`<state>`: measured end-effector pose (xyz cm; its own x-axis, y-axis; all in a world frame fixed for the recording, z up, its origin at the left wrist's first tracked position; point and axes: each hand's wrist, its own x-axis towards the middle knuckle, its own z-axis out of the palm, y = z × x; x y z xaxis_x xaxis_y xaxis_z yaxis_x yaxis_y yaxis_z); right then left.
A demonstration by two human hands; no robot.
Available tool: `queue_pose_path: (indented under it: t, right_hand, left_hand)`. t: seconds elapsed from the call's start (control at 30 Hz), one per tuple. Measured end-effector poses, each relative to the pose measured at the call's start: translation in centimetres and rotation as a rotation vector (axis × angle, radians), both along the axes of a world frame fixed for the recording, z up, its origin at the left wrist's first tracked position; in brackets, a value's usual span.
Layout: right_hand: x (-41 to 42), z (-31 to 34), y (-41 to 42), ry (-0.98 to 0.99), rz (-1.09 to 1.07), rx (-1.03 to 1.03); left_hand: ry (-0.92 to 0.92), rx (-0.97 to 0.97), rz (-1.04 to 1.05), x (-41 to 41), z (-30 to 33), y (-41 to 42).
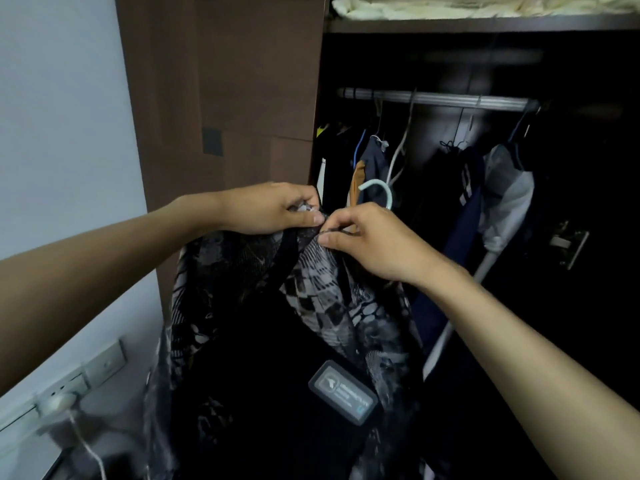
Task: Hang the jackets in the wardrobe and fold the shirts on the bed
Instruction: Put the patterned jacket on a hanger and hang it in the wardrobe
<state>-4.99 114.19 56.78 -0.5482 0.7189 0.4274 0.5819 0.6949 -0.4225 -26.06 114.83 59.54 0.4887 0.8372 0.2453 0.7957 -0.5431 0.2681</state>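
Observation:
A black jacket (263, 341) with a grey and white patterned lining hangs down in front of the open wardrobe (485, 64). A grey label patch (341, 393) shows on its dark part. My left hand (273, 209) grips the jacket's top edge at the collar. Right beside it, my right hand (367, 244) pinches the same edge. A pale blue hanger hook (379, 192) sticks up just behind my right hand; the rest of the hanger is hidden by hand and cloth.
Inside the wardrobe a metal rail (436, 98) carries several hung garments and an empty white hanger (401, 147). Pale bedding (485, 6) lies on the shelf above. The brown wardrobe door (221, 98) stands open at left. A wall socket with a plug (62, 396) is at lower left.

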Motion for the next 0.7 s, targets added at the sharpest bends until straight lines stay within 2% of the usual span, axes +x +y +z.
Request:
queue_pose_path:
  t: [0.1,0.3,0.53,0.7]
  right_hand:
    - [-0.4,-0.9,0.7,0.043,-0.132,0.108]
    - [-0.5,-1.5,1.1,0.267,-0.133,0.118]
    - [0.8,-1.2,2.0,0.427,0.004,-0.068]
    - [1.1,-1.5,2.0,0.475,0.025,-0.132]
  left_hand:
    - [-0.07,-0.028,-0.031,-0.1,-0.2,0.2]
    - [-0.157,-0.071,-0.048,-0.2,0.0,0.0]
    - [-0.129,-0.079,-0.057,-0.6,0.2,-0.3]
    - [-0.112,-0.047,-0.068,-0.1,0.0,-0.5]
